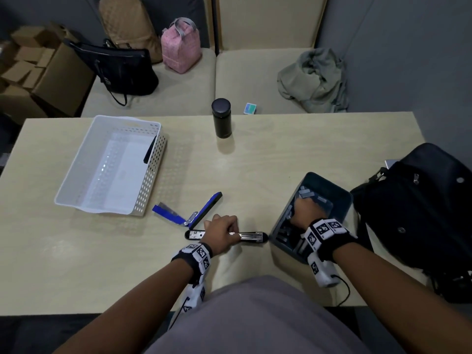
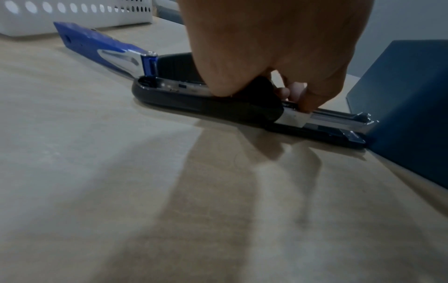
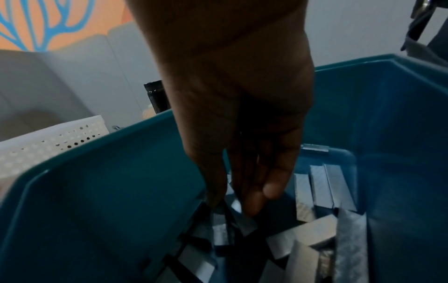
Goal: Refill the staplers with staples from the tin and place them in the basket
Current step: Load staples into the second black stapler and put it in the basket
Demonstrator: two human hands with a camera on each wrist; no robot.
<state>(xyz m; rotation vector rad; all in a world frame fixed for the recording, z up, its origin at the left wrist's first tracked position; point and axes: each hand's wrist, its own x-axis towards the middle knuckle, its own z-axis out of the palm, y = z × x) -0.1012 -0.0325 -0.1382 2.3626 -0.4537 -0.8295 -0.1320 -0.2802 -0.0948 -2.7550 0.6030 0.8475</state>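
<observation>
Left hand (image 1: 221, 233) grips the black stapler (image 2: 206, 103); right hand (image 3: 242, 134), fingers straight, reaches into the unlabelled tin (image 3: 109, 191).

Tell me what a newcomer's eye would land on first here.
The two hands near the table's front edge: the left hand grips the opened black stapler, and the right hand reaches into the blue tin of staple strips. Behind them lies an opened blue stapler, beside the white basket.
</observation>
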